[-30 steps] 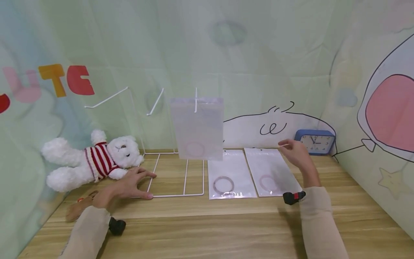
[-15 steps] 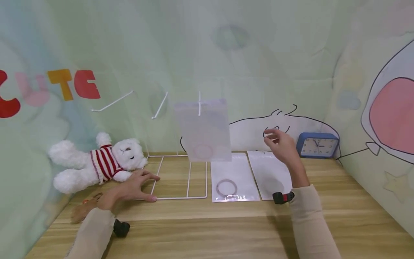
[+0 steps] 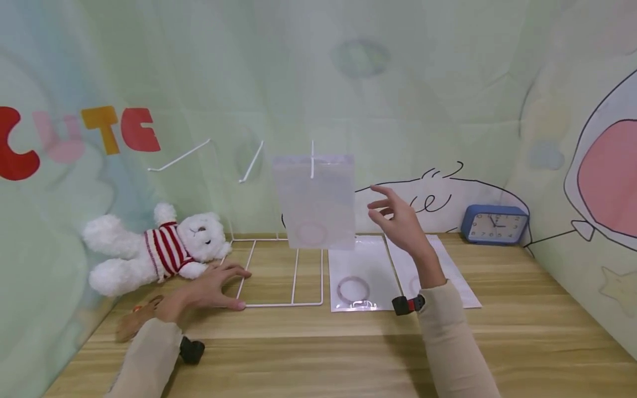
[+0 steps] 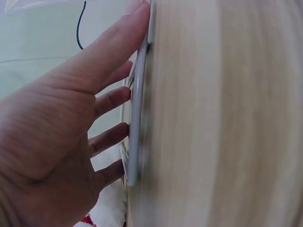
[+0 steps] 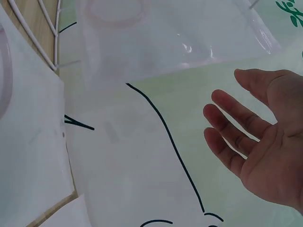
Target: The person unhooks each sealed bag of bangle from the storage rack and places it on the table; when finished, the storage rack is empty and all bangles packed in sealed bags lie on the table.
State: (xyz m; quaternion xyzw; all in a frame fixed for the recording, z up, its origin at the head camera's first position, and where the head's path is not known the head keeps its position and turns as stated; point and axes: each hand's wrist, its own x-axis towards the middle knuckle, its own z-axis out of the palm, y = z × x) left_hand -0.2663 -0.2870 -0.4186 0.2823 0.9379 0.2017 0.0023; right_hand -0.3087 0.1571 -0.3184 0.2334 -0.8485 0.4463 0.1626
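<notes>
A white wire rack (image 3: 322, 276) with upright hooks stands on the wooden table. My left hand (image 3: 214, 284) rests on the left part of its base, fingers spread; in the left wrist view the thumb (image 4: 113, 47) lies along the front bar. From the right hook hangs a clear, frosted-looking plastic bag (image 3: 316, 202) with a pinkish ring (image 3: 311, 234) inside. My right hand (image 3: 400, 224) is in the air just right of this bag, fingers loosely extended and holding nothing. Two similar flat bags, a nearer bag (image 3: 360, 260) and a right-hand bag (image 3: 448, 260), lie beneath it.
A white teddy bear (image 3: 164, 249) in a striped sweater lies left of the rack, its head close to the base. A brown object (image 3: 136, 320) sits by my left wrist. At the back right stands a blue clock (image 3: 497, 224). Printed fabric walls enclose the table.
My right hand has moved left, from above the right-hand flat bag to beside the hanging bag. The left hand stays on the rack base. The head view has shifted slightly.
</notes>
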